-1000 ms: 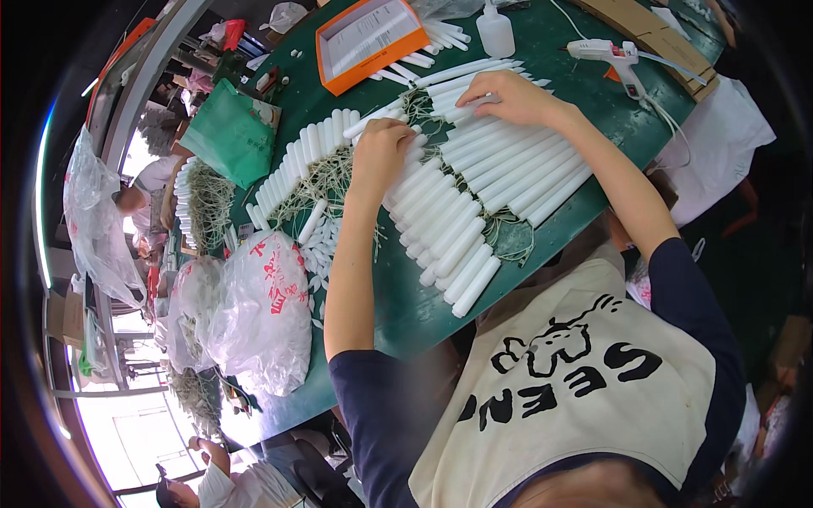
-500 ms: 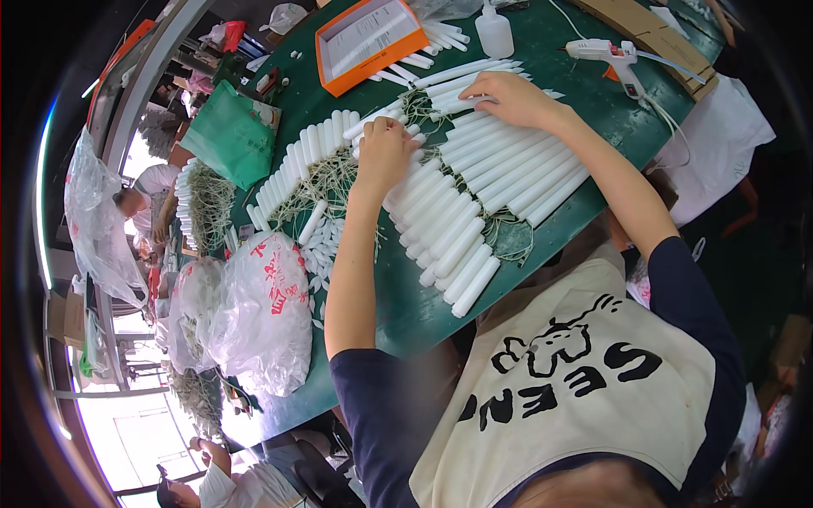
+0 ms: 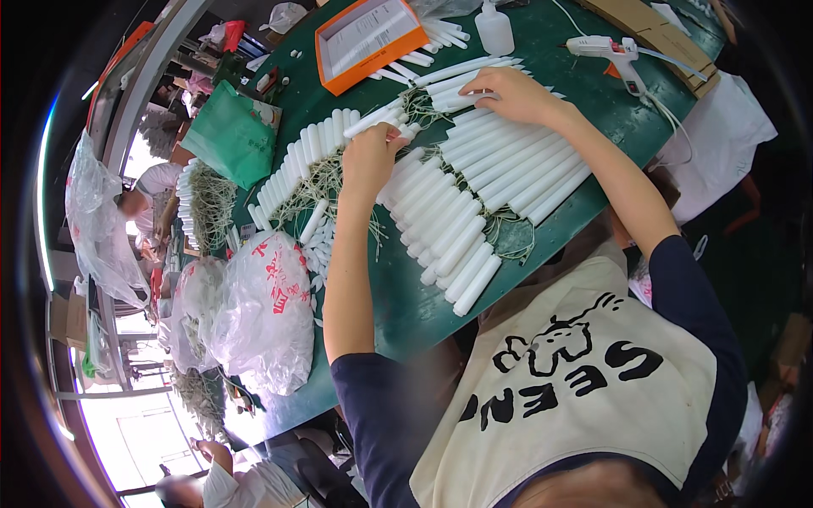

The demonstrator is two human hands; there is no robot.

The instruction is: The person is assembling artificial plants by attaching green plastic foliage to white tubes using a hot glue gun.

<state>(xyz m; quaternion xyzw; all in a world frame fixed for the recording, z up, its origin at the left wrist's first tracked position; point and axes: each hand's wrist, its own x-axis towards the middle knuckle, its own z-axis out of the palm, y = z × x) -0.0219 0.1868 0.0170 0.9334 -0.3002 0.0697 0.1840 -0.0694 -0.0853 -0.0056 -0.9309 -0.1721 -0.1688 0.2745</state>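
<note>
Rows of white candle-shaped tubes [image 3: 461, 229] lie side by side across the green table, with thin pale wires [image 3: 508, 237] tangled at their ends. My left hand [image 3: 370, 161] is at the row's upper left, its fingers closed on the end of a white tube [image 3: 408, 132]. Farther right, my right hand [image 3: 517, 96] reaches over the upper tubes with thumb and forefinger curled round a tube [image 3: 457, 102]. Its grip is partly hidden. Between the hands, more wires [image 3: 418, 107] spread out. Another row of tubes [image 3: 306, 146] stands left of my left hand.
An orange box [image 3: 339, 83] holding a paper sits at the far side, near a white bottle [image 3: 494, 32]. A glue gun [image 3: 611, 54] lies at far right. Plastic bags [image 3: 262, 322] and a green bag [image 3: 233, 135] are on the left. Other people sit beyond the table's left side.
My left hand has shifted slightly left and turned, fingers still closed by the tubes. My right hand has barely moved over the upper tubes.
</note>
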